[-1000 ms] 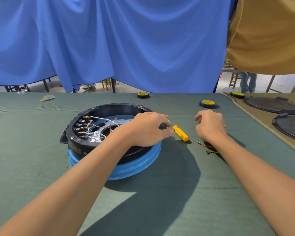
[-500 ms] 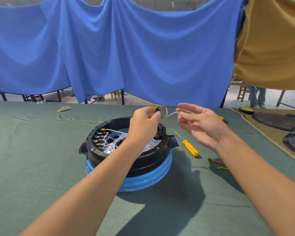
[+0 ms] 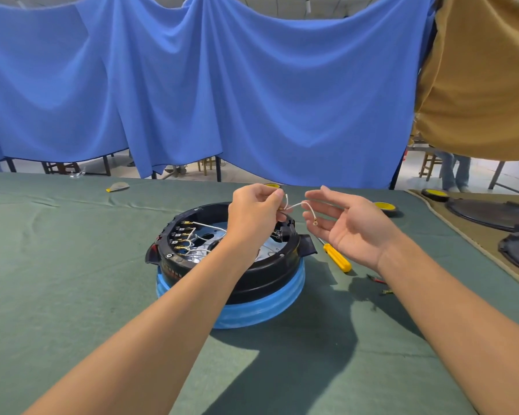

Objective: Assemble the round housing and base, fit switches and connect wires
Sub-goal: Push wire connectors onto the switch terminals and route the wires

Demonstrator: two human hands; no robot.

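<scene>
A round black housing (image 3: 270,269) sits on a blue ring base (image 3: 264,307) in the middle of the green table. Inside it are a row of brass terminals (image 3: 182,235) and white wires. My left hand (image 3: 255,215) is raised above the housing's far rim and pinches one end of a short white wire (image 3: 295,205). The wire's other end, with a brass ring lug, hangs over the fingers of my right hand (image 3: 351,227), which is palm up with fingers spread.
A yellow-handled screwdriver (image 3: 336,259) lies right of the housing, with small red and green wire pieces (image 3: 379,284) beyond it. Yellow-topped black discs (image 3: 385,207) sit near the far edge. Dark round covers (image 3: 492,214) lie on a brown mat at right.
My hands left the screwdriver on the table and rose above the housing. The left hand now pinches the short white wire, and the right hand has opened under its free end.
</scene>
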